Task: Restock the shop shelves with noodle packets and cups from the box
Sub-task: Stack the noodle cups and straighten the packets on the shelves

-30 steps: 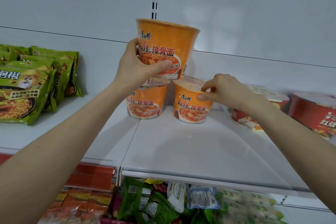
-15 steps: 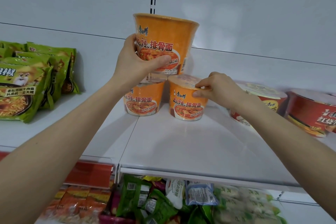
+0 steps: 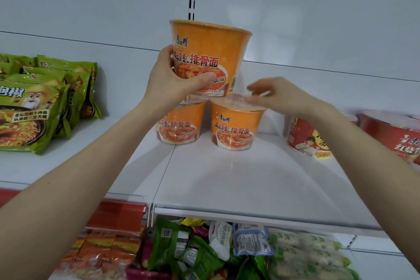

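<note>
Lifted from lower cup, right hand hangs open; left hand grips top cup over white shelf.

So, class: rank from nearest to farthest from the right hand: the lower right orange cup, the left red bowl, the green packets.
1. Lower right orange cup, under the right hand.
2. Left red bowl, behind the wrist.
3. Green packets, far left.
</note>
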{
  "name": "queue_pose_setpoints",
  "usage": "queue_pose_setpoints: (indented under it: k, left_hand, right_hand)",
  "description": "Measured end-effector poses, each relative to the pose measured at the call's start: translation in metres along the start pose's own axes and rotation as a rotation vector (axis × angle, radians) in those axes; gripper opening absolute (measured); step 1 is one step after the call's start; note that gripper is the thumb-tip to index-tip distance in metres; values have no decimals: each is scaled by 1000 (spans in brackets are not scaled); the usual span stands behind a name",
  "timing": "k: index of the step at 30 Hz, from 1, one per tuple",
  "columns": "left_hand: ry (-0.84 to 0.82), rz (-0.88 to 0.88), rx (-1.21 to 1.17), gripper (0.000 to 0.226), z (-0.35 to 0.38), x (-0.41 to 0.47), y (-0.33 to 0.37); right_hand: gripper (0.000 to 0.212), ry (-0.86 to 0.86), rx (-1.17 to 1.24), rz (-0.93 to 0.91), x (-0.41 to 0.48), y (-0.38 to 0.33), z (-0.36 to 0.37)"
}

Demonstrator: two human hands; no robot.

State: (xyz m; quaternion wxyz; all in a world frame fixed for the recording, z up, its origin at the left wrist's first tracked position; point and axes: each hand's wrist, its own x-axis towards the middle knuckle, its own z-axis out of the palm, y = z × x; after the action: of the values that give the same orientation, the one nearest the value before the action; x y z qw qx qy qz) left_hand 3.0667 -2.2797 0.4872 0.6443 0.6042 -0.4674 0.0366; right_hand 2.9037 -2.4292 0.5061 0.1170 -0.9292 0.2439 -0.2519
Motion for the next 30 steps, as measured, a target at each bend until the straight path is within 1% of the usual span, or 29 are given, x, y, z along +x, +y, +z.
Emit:
queue_pose_setpoints:
  k: [2, 3, 4, 7, 9, 12, 15, 17, 18, 19, 20, 21, 22, 23, 24, 26, 27, 28, 30]
  left_hand:
    - [-2, -2, -11, 77, 1, -2, 1]
    - [-1, -4, -13, 78, 3, -3, 2]
    - [5, -5, -12, 79, 5, -5, 2]
    - [73, -9, -17, 84, 13, -10, 7]
    - [109, -1, -19, 87, 16, -12, 11]
    - [117, -6, -17, 89, 16, -15, 15]
    - [59, -35, 13, 90, 11, -15, 20]
    - [34, -67, 118, 91, 9, -24, 22]
    - [36, -48, 202, 85, 8, -34, 20]
    - [36, 24, 275, 73, 7, -46, 17]
    - [0, 119, 318, 57, 6, -58, 13]
    - [-86, 200, 347, 42, 5, -70, 7]
    - [-208, 246, 380, 33, 4, -79, 1]
    - [-345, 247, 447, 30, 4, -86, -6]
    - [-486, 208, 552, 37, 6, -92, -13]
    - [-737, 63, 764, 52, 11, -99, -26]
    - [-808, 3, 799, 56, 12, -101, -29]
    - [-844, -39, 801, 58, 14, -102, -32]
    - [-853, -61, 792, 58, 15, -102, -35]
  right_hand:
    - [42, 233, 226, -30, 5, -9, -18]
    - [43, 306, 320, -52, 6, -16, -26]
    - [47, 328, 381, -65, 8, -24, -32]
    - [57, 241, 397, -102, 11, -43, -39]
    - [58, 197, 418, -125, 12, -52, -37]
    - [51, 264, 424, -188, 13, -59, -33]
    - [44, 279, 480, -199, 15, -58, -30]
    - [43, 298, 504, -188, 18, -54, -27]
    - [44, 313, 519, -175, 20, -51, -25]
    - [46, 322, 535, -158, 21, -48, -24]
    - [47, 319, 550, -140, 23, -44, -23]
    - [47, 308, 560, -126, 26, -41, -21]
    - [48, 293, 560, -115, 28, -37, -20]
    - [49, 274, 554, -105, 29, -34, -18]
    - [50, 255, 544, -96, 31, -32, -16]
    - [51, 228, 523, -81, 35, -28, -10]
    - [52, 221, 516, -74, 36, -26, -7]
    - [52, 219, 516, -66, 37, -24, -4]
    - [52, 219, 530, -51, 39, -22, 3]
